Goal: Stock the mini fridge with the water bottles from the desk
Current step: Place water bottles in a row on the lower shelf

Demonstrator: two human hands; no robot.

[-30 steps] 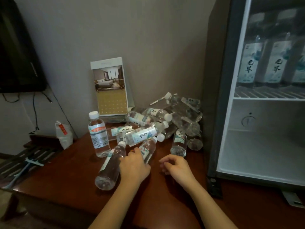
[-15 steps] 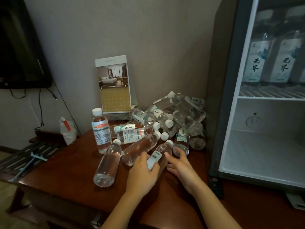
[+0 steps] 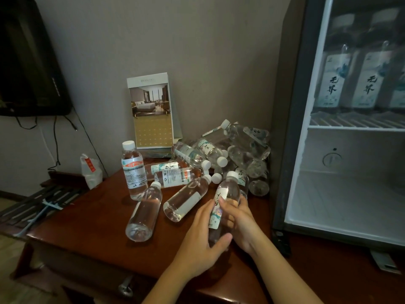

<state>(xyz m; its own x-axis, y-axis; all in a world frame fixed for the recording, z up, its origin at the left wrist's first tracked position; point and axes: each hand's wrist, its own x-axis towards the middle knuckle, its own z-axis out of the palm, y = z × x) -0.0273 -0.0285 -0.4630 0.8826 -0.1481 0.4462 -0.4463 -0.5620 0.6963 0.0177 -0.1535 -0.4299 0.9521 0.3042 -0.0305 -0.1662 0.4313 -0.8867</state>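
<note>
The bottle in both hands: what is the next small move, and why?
Probably carry the bottle right, into the lower compartment of the fridge. The left hand and the right hand both grip it, tilted with its cap up. The upper shelf holds bottles, while none shows below.

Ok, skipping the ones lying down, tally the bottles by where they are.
Standing bottle on the desk: 1
Held bottle, between left hand and right hand: 1
Fridge bottles on the shelf, third cut off at the edge: 3
Total: 5
</note>
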